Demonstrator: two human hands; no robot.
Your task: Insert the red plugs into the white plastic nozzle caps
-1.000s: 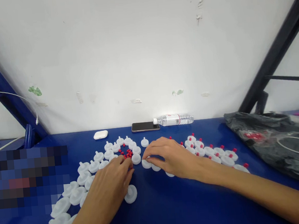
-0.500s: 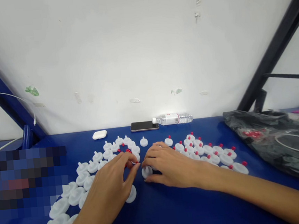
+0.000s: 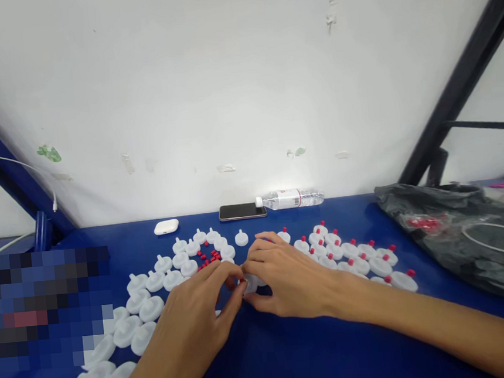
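Note:
My left hand has thumb and forefinger pinched on a small red cap, mostly covered by the fingertips. That cap meets the spout side of a white plastic disc, which my right hand grips between thumb and fingers. Whether the cap sits on the spout is hidden. Left of my hands, several white discs with bare spouts curve around a scatter of loose red caps. On the right, several white discs bear red caps on their spouts.
Against the wall lie a white earphone case, a black phone and a clear bottle on its side. A dark plastic bag with a small packet of red pieces covers the right side of the blue table.
My left hand has moved right with the red cap, up to the white disc in my right hand. More of the loose red caps show now. The right hand stays nearly still.

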